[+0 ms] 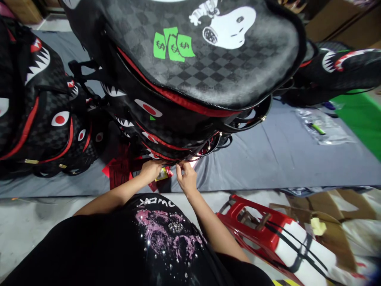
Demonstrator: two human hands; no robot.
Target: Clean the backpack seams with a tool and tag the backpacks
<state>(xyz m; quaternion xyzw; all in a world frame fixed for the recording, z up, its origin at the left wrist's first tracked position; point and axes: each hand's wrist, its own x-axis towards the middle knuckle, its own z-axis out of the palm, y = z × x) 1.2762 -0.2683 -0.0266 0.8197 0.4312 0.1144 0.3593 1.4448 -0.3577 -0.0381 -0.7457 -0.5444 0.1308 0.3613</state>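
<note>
A tall stack of black checkered bags with red trim, white-toothed mouths and red eyes rises in front of me. The top bag shows a white cartoon dog and green dollar notes. My left hand touches the lower edge of the stack, its fingertips partly hidden under a bag. Close to its right, my right hand has bent fingers drawn together at the same edge; what they hold is too small to name. Between the hands lies a small yellow and red packet. Red material lies left of my left hand.
More black bags stand at the left, others at the back right. A clear plastic bag lies on the grey cloth-covered table. Below its front edge are a red stool and cardboard boxes.
</note>
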